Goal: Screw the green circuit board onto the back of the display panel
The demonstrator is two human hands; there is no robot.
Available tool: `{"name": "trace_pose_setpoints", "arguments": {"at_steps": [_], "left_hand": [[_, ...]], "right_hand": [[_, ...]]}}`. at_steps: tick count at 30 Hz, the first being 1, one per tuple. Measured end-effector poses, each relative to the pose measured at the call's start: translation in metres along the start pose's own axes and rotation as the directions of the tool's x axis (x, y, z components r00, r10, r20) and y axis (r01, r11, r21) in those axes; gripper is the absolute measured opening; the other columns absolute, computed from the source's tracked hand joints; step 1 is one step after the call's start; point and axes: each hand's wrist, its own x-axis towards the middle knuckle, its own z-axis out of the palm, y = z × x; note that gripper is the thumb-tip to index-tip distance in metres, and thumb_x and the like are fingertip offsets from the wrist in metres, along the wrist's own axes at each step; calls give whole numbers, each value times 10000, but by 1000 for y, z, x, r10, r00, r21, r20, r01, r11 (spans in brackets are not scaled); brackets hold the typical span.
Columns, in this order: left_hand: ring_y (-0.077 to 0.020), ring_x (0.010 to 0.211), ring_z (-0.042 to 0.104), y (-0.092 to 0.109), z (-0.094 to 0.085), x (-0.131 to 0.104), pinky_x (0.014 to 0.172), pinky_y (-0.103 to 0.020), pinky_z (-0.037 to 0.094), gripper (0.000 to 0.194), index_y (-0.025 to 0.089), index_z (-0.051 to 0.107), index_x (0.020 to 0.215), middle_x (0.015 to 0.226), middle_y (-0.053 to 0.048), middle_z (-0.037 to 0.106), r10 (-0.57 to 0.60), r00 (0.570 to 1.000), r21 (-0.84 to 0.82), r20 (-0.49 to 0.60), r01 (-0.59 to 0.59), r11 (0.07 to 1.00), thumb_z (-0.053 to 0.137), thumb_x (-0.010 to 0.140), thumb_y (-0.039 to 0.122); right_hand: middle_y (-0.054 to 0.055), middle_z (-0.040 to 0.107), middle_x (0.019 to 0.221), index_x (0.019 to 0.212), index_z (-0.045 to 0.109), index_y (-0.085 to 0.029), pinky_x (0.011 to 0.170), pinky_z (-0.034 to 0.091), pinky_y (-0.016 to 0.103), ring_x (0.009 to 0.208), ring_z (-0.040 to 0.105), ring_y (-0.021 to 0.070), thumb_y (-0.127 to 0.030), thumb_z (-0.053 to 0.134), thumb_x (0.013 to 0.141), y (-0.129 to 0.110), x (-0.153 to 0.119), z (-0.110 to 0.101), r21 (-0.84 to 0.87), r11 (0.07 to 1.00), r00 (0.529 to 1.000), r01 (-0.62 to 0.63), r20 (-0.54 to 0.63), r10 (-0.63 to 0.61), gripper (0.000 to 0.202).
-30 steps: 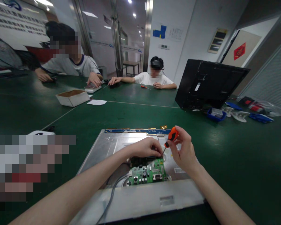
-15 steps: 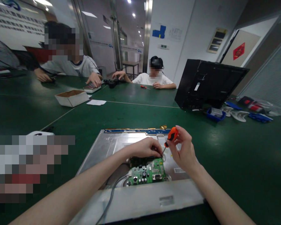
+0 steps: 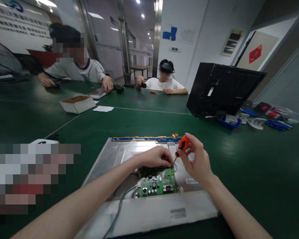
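Note:
My right hand [image 3: 195, 159] pinches the orange-and-black handle of a screwdriver [image 3: 183, 144], tilted with its shaft pointing down and to the left. The tip meets the far right corner of a green circuit board [image 3: 158, 184]. Beside that tip, the closed fingers of my left hand [image 3: 159, 156] press together at the board's far edge; what they pinch, if anything, is hidden. Under the board lies a silvery metal display panel [image 3: 107, 169], with a blue circuit strip [image 3: 142, 139] along its far edge. A grey cable [image 3: 119, 209] runs from the board toward me.
An open white box [image 3: 77, 105] and a paper slip [image 3: 103, 109] lie at far left. A black monitor casing [image 3: 224, 89] stands at right, near a blue tray [image 3: 230, 121] and bagged items [image 3: 279, 113]. Two people [image 3: 77, 66] sit across the green table [image 3: 251, 166].
My hands and the screwdriver stay almost in place, with only a slight turn of the screwdriver. Across the table, a person's hand has drawn back with a small black object.

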Motion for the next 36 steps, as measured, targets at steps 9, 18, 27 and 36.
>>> {"name": "trace_pose_setpoints", "arguments": {"at_steps": [9,18,27,36], "left_hand": [[-129,695,614,-1,0,0,685,-214,452,109,168,759,788,727,11,691,7,1000,5,-3,-7,1000,704,753,80],[-141,713,642,-2,-1,0,700,-221,473,132,176,778,812,747,-3,730,24,1000,-25,19,-24,999,704,762,78],[-149,740,647,-7,0,1,728,-230,471,142,172,777,848,781,-7,737,46,999,-27,12,-46,999,704,765,83],[-134,683,608,-3,0,0,668,-222,448,62,147,737,786,720,5,684,24,1000,22,-5,-24,999,705,763,99]], "right_hand": [[-4,631,818,1427,324,-285,468,534,229,552,607,120,-229,515,952,3,-2,1,2,1000,1000,0,-12,0,515],[18,622,926,1426,328,-305,464,531,228,570,604,113,-242,566,933,2,-2,1,7,1000,1000,12,-17,-12,551],[18,617,911,1420,321,-289,454,518,220,562,600,110,-249,579,932,2,-4,1,6,1000,1000,23,5,-23,554],[-16,599,780,1442,305,-255,467,524,240,530,590,120,-192,560,918,0,-6,1,17,1000,999,-7,42,7,587]]}}
